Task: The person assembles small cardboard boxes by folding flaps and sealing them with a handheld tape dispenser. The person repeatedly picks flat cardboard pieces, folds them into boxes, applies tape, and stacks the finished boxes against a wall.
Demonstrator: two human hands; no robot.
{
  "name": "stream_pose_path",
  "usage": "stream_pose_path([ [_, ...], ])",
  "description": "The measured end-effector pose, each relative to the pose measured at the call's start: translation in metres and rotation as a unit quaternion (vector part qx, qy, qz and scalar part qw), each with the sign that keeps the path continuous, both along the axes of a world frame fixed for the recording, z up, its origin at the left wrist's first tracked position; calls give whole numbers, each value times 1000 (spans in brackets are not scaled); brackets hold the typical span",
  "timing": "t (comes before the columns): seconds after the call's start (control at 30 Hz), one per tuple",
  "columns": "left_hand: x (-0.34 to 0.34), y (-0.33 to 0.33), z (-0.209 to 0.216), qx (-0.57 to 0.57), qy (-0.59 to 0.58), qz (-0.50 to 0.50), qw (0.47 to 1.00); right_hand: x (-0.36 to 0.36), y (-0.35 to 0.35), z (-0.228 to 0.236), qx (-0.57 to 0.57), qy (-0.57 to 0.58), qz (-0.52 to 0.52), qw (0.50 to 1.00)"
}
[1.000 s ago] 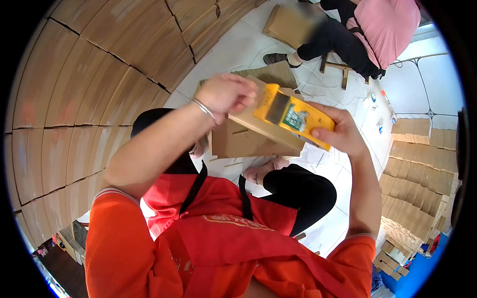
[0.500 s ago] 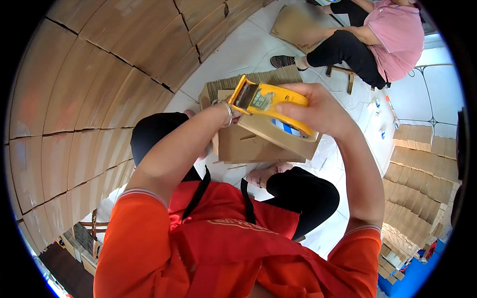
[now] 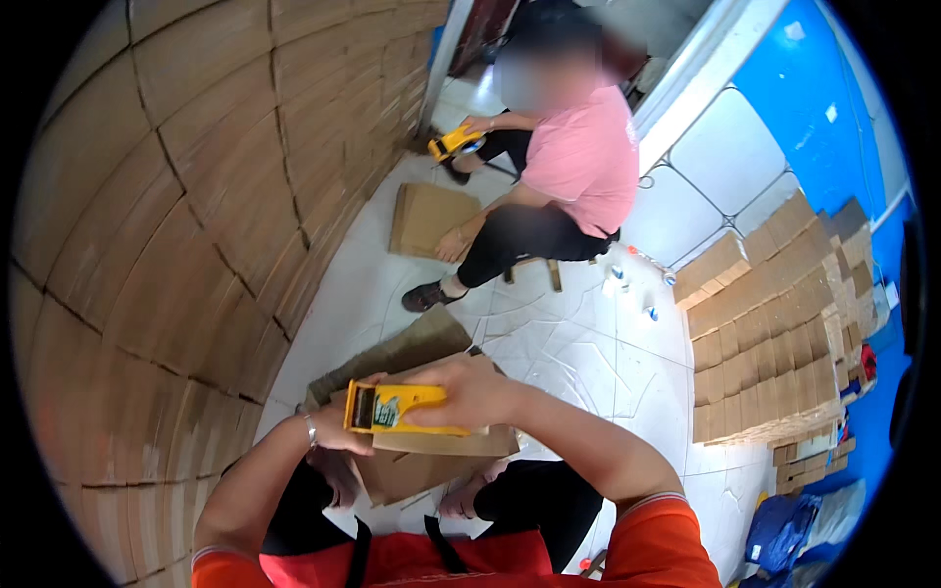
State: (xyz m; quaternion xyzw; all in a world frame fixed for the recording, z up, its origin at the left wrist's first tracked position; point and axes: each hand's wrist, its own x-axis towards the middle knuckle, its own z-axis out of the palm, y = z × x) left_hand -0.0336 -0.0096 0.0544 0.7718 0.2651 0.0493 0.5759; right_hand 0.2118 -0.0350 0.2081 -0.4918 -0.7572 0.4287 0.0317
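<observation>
A yellow tape dispenser (image 3: 394, 406) is in my right hand (image 3: 472, 394), whose fingers are wrapped round its rear. The dispenser's front end is over the left part of a brown cardboard box (image 3: 407, 474) between my knees. At the box's left end is my left hand (image 3: 336, 429), close beside the dispenser's front. It grips the box edge, with some of its fingers hidden behind the dispenser. Under the far side of the box lies a worn piece of cardboard (image 3: 417, 345).
Stacked cartons (image 3: 211, 245) form a wall at my left. Ahead, a co-worker in a pink shirt (image 3: 585, 147) sits with another yellow tape dispenser (image 3: 457, 143) and a flat carton (image 3: 431, 218). Piled cardboard (image 3: 760, 338) stands at right. Tape strips (image 3: 588, 358) litter the white floor.
My view has tilted up, bringing more of the co-worker and the right-hand piles into sight. My right hand still holds the dispenser, and my left hand stays at the box's left end.
</observation>
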Motion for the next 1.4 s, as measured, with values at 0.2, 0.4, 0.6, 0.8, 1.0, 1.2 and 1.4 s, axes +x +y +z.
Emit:
stream_pose_path([
  [0.2, 10, -14, 18, -111, -117, 44, 986, -1, -5, 9, -68, 27, -23, 997],
  [0.4, 10, -20, -2, -211, -202, 94, 952, -5, -3, 12, -95, -12, -9, 995],
  [0.6, 13, -22, 13, -232, -227, 112, 939, -9, -1, 41, -78, -55, 25, 995],
  [0.8, 16, -22, -5, -248, -212, 105, 939, -6, -8, 55, 2, -75, 34, 997],
  [1.0, 9, -21, -14, -230, -191, 121, 947, 2, -31, 95, 259, 253, -39, 931],
  [1.2, 24, -23, 4, -225, -228, 117, 940, -2, -70, 163, 270, 612, 85, 738],
  [1.4, 19, -21, 5, -187, -224, 141, 946, -19, -82, 163, 292, 667, 163, 666],
])
